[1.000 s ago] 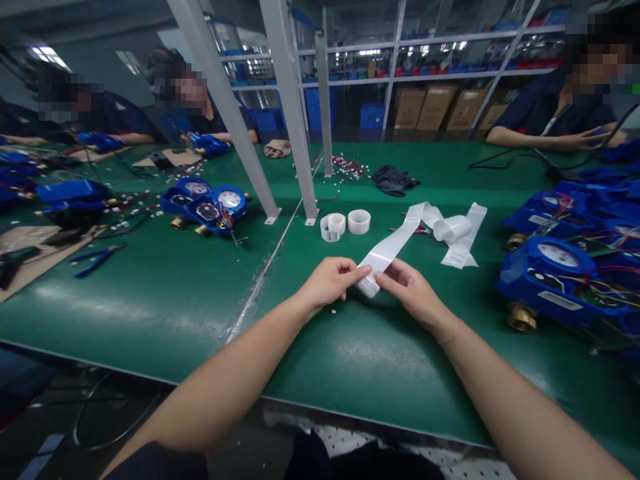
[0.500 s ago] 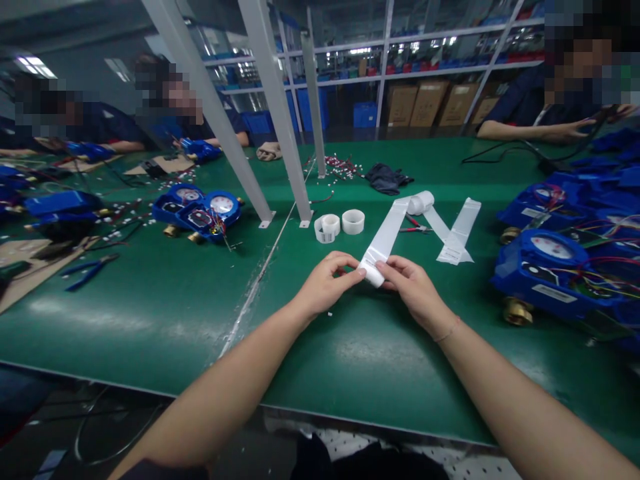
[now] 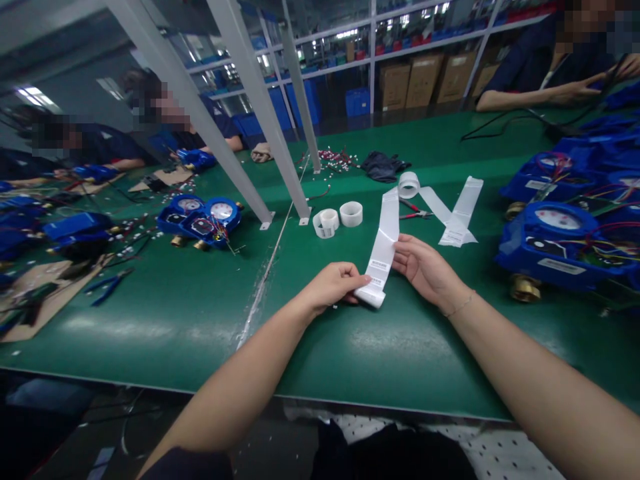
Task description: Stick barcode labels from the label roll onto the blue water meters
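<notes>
A white strip of barcode labels (image 3: 384,243) runs from my hands up to a label roll (image 3: 409,186) on the green table. My left hand (image 3: 340,287) pinches the curled near end of the strip, thumb on top. With thumb and fingers, my right hand (image 3: 420,270) grips the strip's right edge higher up. Another length of labels (image 3: 463,213) lies folded on the table to the right of the roll. Red-handled pliers (image 3: 416,211) lie partly behind the strip. Two smaller white rolls (image 3: 351,214) stand left of it, one with a loose barcoded tail.
Blue meter units (image 3: 560,247) with brass fittings and loose wires crowd the right side. Another blue meter unit (image 3: 200,219) sits left, beyond grey posts (image 3: 260,107). Blue-handled pliers (image 3: 107,288) and a dark cloth (image 3: 383,167) lie on the table. Co-workers sit across and to the left.
My right hand has slid up along the strip, away from my left. The strip is straighter, and more printed barcodes show. The view has tilted down slightly.
</notes>
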Tool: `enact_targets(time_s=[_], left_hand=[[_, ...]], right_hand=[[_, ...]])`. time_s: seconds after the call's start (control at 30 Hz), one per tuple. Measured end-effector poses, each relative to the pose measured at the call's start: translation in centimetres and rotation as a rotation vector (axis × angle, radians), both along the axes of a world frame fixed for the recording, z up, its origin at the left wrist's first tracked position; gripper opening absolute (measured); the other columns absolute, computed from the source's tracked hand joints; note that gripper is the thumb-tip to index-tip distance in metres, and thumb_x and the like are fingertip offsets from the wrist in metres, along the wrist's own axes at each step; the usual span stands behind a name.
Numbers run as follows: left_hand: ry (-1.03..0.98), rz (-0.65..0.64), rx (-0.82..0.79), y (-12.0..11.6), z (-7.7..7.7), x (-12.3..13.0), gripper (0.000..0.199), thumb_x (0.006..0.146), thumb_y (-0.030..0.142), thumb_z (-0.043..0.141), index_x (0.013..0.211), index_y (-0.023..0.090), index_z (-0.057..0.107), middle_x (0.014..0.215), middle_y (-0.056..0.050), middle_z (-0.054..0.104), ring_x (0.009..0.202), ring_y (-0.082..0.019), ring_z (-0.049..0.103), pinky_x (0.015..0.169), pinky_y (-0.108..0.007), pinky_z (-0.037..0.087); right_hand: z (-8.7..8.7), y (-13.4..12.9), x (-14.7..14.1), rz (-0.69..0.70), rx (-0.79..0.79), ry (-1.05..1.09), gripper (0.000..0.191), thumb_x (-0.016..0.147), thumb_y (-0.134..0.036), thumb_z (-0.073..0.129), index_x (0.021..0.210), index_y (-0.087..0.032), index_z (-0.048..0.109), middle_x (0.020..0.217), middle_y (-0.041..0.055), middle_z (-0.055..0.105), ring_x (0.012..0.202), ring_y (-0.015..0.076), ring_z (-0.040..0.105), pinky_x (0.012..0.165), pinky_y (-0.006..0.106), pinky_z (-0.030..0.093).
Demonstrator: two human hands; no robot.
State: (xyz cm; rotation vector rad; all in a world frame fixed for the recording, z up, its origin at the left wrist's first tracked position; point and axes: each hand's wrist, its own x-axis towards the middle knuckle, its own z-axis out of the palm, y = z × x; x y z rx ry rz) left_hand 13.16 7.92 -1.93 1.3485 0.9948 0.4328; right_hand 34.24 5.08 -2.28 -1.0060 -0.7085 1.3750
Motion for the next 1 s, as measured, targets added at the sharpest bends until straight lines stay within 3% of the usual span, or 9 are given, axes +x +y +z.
enact_targets(time_s=[0.23,0.37,0.47,0.57,0.63,0.7,0.83,0.9,1.0], left_hand=[[0.066,-0.104,0.114,-0.6,0.0,0.2,0.029,0.086,0.038,0.072,0.1,0.02,0.056,0.069,0.003,0.063,0.052,-0.009,0.057,0.045,-0.018,0.048],[0.104,-0.204,0.165,-1.2,0.3,0.4,0.024,0.092,0.042,0.061,0.094,0.018,0.062,0.074,0.001,0.065,0.056,-0.01,0.062,0.046,-0.018,0.048],[0.126,-0.265,0.167,-1.7,0.6,0.5,0.035,0.096,0.05,0.054,0.086,0.018,0.062,0.067,0.001,0.062,0.052,-0.01,0.061,0.046,-0.019,0.042],[0.139,-0.321,0.275,-1.9,1.0,0.6,0.05,0.097,0.062,0.048,0.078,0.018,0.064,0.061,0.003,0.054,0.049,-0.009,0.052,0.049,-0.022,0.037],[0.152,-0.35,0.36,-2.0,1.3,0.7,0.055,0.097,0.066,0.047,0.078,0.018,0.067,0.065,0.002,0.056,0.056,-0.011,0.052,0.053,-0.023,0.036],[0.16,-0.371,0.444,-2.0,1.5,0.8,0.051,0.094,0.065,0.053,0.081,0.019,0.071,0.076,0.0,0.064,0.068,-0.013,0.055,0.059,-0.024,0.037],[0.146,-0.411,0.557,-2.2,1.4,0.9,0.044,0.083,0.057,0.075,0.11,0.022,0.073,0.104,-0.004,0.07,0.081,-0.016,0.058,0.067,-0.024,0.038],[0.123,-0.42,0.578,-2.3,1.2,0.9,0.047,0.081,0.05,0.078,0.118,0.023,0.07,0.104,-0.003,0.069,0.079,-0.015,0.056,0.067,-0.024,0.038],[0.115,-0.407,0.521,-2.4,1.1,0.9,0.036,0.084,0.046,0.075,0.108,0.02,0.07,0.092,0.0,0.066,0.067,-0.01,0.048,0.061,-0.023,0.033]], right_hand=[[1.5,-0.2,1.1,-0.069,0.067,0.01,0.026,0.085,-0.026,0.075,0.111,-0.025,0.07,0.112,-0.0002,0.074,0.095,0.015,0.07,0.079,0.023,0.058],[1.8,-0.1,1.6,-0.146,0.114,-0.051,0.031,0.082,-0.031,0.078,0.112,-0.027,0.07,0.115,-0.001,0.073,0.098,0.0164,0.068,0.08,0.025,0.057],[1.3,0.2,1.9,-0.226,0.138,-0.104,0.035,0.079,-0.033,0.08,0.111,-0.027,0.068,0.111,-0.0006,0.073,0.099,0.017,0.068,0.081,0.027,0.057],[0.3,0.8,2.1,-0.34,0.147,-0.127,0.036,0.075,-0.033,0.083,0.107,-0.026,0.066,0.105,-0.0003,0.073,0.096,0.0178,0.069,0.078,0.028,0.057],[-0.4,1.3,2.5,-0.423,0.144,-0.132,0.036,0.073,-0.032,0.084,0.103,-0.025,0.065,0.099,-0.0006,0.072,0.093,0.0176,0.069,0.074,0.027,0.057],[-1.1,1.9,3.0,-0.499,0.148,-0.139,0.036,0.072,-0.031,0.083,0.101,-0.024,0.063,0.095,-0.0011,0.071,0.091,0.0166,0.068,0.072,0.026,0.057],[-2.3,3.2,4.2,-0.62,0.155,-0.149,0.035,0.073,-0.031,0.079,0.1,-0.024,0.059,0.089,-0.0022,0.066,0.088,0.0161,0.067,0.072,0.026,0.057],[-2.7,3.7,4.6,-0.65,0.155,-0.146,0.035,0.074,-0.032,0.077,0.1,-0.024,0.056,0.088,-0.0021,0.065,0.089,0.0171,0.068,0.074,0.028,0.058],[-2.8,4.0,4.8,-0.624,0.159,-0.119,0.035,0.075,-0.034,0.076,0.101,-0.025,0.055,0.097,-0.0004,0.067,0.098,0.0185,0.068,0.084,0.032,0.06]])
